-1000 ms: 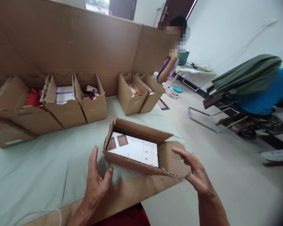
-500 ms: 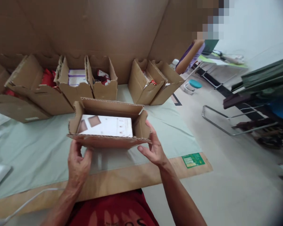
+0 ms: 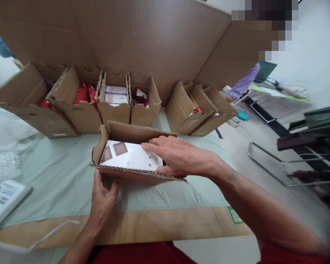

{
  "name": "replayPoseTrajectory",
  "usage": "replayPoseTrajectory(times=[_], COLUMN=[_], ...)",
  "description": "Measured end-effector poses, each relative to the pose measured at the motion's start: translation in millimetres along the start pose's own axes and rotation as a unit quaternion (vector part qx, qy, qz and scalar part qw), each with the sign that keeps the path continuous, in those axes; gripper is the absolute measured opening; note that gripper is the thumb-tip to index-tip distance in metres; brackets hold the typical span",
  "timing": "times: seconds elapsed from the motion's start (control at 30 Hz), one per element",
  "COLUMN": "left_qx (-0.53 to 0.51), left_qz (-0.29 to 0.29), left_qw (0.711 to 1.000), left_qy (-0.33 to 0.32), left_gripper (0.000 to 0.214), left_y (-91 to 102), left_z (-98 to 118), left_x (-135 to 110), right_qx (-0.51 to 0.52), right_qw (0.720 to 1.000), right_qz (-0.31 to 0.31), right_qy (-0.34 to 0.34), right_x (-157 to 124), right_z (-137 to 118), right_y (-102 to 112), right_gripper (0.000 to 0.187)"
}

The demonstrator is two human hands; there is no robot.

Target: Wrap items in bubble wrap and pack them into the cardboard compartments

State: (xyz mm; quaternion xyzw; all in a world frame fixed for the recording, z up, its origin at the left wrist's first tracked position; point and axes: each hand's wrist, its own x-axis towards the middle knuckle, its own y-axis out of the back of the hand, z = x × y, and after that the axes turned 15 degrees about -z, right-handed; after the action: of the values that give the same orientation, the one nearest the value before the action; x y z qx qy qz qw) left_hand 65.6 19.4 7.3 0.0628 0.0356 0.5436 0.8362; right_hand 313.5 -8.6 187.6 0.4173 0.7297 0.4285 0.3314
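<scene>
An open cardboard box (image 3: 118, 131) lies on the pale green table cover in front of me. Inside it rests a white flat carton (image 3: 126, 156) with two brown squares printed on it. My left hand (image 3: 102, 200) grips the box's near wall from below, fingers curled against the cardboard. My right hand (image 3: 178, 156) reaches into the box from the right, its fingers laid flat on the white carton's right part.
A row of open cardboard bins (image 3: 114, 110) with red packets and white cartons stands behind, before a tall cardboard wall (image 3: 143, 40). A white device (image 3: 2, 200) with a cable lies at left beside bubble wrap (image 3: 2, 167). Another person (image 3: 244, 86) sits at far right near a metal chair frame (image 3: 280, 165).
The box has come to rest nearer the middle. My right hand left the box's right end and reached inside onto the white carton. My left hand stays at the near wall.
</scene>
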Motion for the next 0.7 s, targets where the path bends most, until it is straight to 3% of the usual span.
replayPoseTrajectory(times=[0.13,0.3,0.37,0.43,0.5,0.53,0.6,0.7], left_qx=[0.000,0.007,0.010,0.018,0.016,0.010,-0.003,0.003], left_qz=[0.006,0.002,-0.006,0.003,0.020,0.027,0.027,0.006], left_qw=[1.000,1.000,1.000,1.000,1.000,1.000,1.000,1.000], left_qy=[0.007,0.018,0.011,0.005,0.006,0.006,0.004,-0.017], left_gripper=[0.043,0.049,0.055,0.062,0.071,0.075,0.079,0.078], left_y=[-0.7,3.6,7.2,10.7,12.3,12.0,8.9,-0.3], left_z=[-7,-12,-10,-7,-5,-4,-3,1], left_x=[-1,3,1,-4,-14,-20,-31,-34], right_qx=[0.008,-0.030,-0.051,-0.053,-0.015,0.024,0.138,0.288], right_qw=[1.000,0.999,0.997,0.981,0.938,0.915,0.908,0.908], right_qz=[-0.025,-0.019,0.037,0.171,0.320,0.366,0.345,0.247], right_qy=[-0.006,-0.025,-0.040,-0.074,-0.134,-0.168,-0.193,-0.178], right_x=[9,7,-8,-33,-64,-76,-91,-79], right_z=[6,1,-6,-10,-6,-2,12,32], right_y=[-12,-12,-12,-20,-40,-55,-89,-133], right_gripper=[0.049,0.050,0.046,0.040,0.037,0.037,0.040,0.048])
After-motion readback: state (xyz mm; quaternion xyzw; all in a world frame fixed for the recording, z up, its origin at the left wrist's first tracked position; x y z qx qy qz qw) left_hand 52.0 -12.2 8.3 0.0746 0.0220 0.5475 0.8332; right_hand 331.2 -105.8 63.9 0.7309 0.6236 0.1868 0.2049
